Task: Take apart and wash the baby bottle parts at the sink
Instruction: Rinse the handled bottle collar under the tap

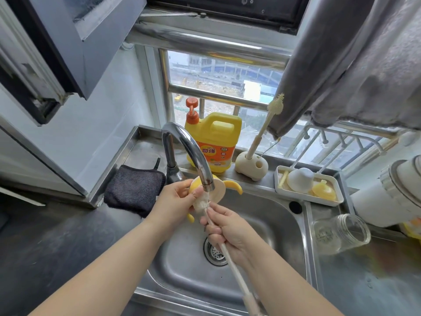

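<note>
We see a yellow detergent jug (214, 142) with an orange pump standing on the ledge behind the faucet, against the window (225, 76). A dark folded cloth (134, 190) lies on the steel surface (68, 236) to the left. Grey towels (355, 65) hang at the upper right, above a wire rack (341, 142). A white cylindrical appliance (391, 190) stands at the far right edge; we cannot tell what it is.

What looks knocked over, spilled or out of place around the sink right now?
Only the clear glass bottle stands out: it lies on its side on the counter right of the sink, open mouth toward the right. It looks free to roll. Nothing looks spilled or broken elsewhere.
</note>
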A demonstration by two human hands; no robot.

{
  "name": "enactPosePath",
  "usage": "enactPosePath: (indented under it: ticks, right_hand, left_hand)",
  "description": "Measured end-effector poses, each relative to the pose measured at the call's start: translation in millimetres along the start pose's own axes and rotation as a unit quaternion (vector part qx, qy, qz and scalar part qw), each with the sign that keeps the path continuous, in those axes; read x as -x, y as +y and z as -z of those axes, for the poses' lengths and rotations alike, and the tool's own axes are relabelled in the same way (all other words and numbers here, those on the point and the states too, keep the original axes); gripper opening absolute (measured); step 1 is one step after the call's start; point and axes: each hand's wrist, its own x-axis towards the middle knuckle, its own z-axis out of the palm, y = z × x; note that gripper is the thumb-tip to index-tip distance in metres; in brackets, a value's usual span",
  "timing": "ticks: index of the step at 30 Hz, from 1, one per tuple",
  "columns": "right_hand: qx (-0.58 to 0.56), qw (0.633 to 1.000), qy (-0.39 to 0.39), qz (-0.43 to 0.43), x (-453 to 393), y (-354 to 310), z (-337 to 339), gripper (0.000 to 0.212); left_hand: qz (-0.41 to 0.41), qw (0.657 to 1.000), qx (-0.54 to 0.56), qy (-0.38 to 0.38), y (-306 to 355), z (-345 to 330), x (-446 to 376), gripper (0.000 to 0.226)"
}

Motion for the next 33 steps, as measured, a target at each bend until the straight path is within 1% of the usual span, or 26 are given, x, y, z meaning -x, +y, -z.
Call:
enactPosePath:
  ticks: [1,2,3,4,5,6,7,8,9,10,12,14,15,16,18,19,20,21,22,24,27,28,29,30,31,33]
  right_hand:
    - [0.108,0.994,0.018,0.028,0,0,2,0.022]
    - [0.275,0.958,0.049,0.07,1,-1,5,0.026]
    - [0.46,0.875,0.092,0.119,1,-4,9,0.032]
    - [0.617,0.759,0.123,0.167,0,-8,16,0.041]
    - [0.726,0.645,0.144,0.192,2,-11,19,0.052]
    - [0.781,0.567,0.16,0.206,4,-12,19,0.064]
    - [0.802,0.53,0.167,0.221,4,-12,19,0.073]
    - [0.804,0.523,0.168,0.227,3,-9,19,0.075]
    - [0.793,0.541,0.165,0.226,2,-6,18,0.072]
    - [0.762,0.587,0.162,0.223,1,-2,17,0.065]
    - [0.653,0.717,0.137,0.202,-1,5,12,0.048]
    - [0.468,0.869,0.083,0.136,-3,7,8,0.034]
    - [0.349,0.931,0.051,0.096,-4,6,7,0.029]
    - [0.231,0.971,0.022,0.061,-5,4,6,0.027]
    - [0.064,0.998,-0.017,0.013,-4,0,4,0.023]
    - [0.055,0.998,-0.025,0.007,-5,0,5,0.023]
    - [0.097,0.995,-0.02,0.015,-5,2,6,0.024]
    - [0.194,0.98,-0.003,0.033,-4,4,7,0.026]
    - [0.321,0.945,0.022,0.053,-4,5,9,0.029]
    - [0.552,0.822,0.085,0.109,-4,1,13,0.037]
    - [0.749,0.627,0.143,0.16,0,-8,16,0.052]
    - [0.783,0.578,0.154,0.17,1,-8,18,0.059]
    - [0.801,0.55,0.157,0.174,2,-7,19,0.064]
    - [0.805,0.547,0.156,0.169,4,-5,18,0.066]
    - [0.786,0.576,0.151,0.164,4,-2,18,0.064]
    - [0.699,0.688,0.128,0.148,3,5,15,0.051]
  left_hand:
    - [0.005,1.0,-0.007,0.005,0,2,0,0.016]
    - [0.009,1.0,-0.015,0.011,0,5,0,0.015]
    - [0.011,0.999,-0.025,0.015,-1,8,-1,0.015]
    - [0.011,0.999,-0.035,0.017,-1,9,-2,0.015]
    - [0.009,0.999,-0.043,0.014,-1,9,-3,0.016]
    - [0.005,0.999,-0.049,0.009,0,9,-4,0.017]
    - [-0.005,0.998,-0.058,0.003,-1,8,-5,0.018]
    - [-0.017,0.997,-0.071,-0.006,-1,8,-6,0.02]
    - [-0.028,0.996,-0.087,-0.015,-3,7,-7,0.021]
    - [-0.036,0.994,-0.103,-0.023,-4,7,-7,0.023]
    - [-0.041,0.989,-0.138,-0.025,-8,7,-5,0.028]
    - [-0.043,0.988,-0.149,-0.016,-10,8,-4,0.023]
    - [-0.04,0.99,-0.138,-0.012,-11,8,-3,0.017]
    - [-0.031,0.993,-0.113,-0.008,-10,7,-3,0.013]
    - [-0.006,0.998,-0.067,-0.001,-8,7,-3,0.012]
    - [0.005,0.998,-0.059,0.001,-9,8,-3,0.012]
    - [0.014,0.998,-0.057,0.0,-8,8,-3,0.012]
    - [0.019,0.998,-0.058,0.001,-9,9,-3,0.012]
    - [0.025,0.998,-0.059,0.008,-11,9,-4,0.014]
    - [0.037,0.997,-0.06,0.03,-15,9,-4,0.017]
    - [0.064,0.996,-0.059,0.024,-15,4,-6,0.018]
    - [0.072,0.995,-0.061,0.021,-15,3,-7,0.019]
    - [0.077,0.994,-0.068,0.02,-17,4,-9,0.021]
    - [0.083,0.993,-0.077,0.02,-17,5,-10,0.023]
    - [0.089,0.992,-0.083,0.021,-18,5,-11,0.024]
    - [0.098,0.992,-0.077,0.022,-21,4,-10,0.015]
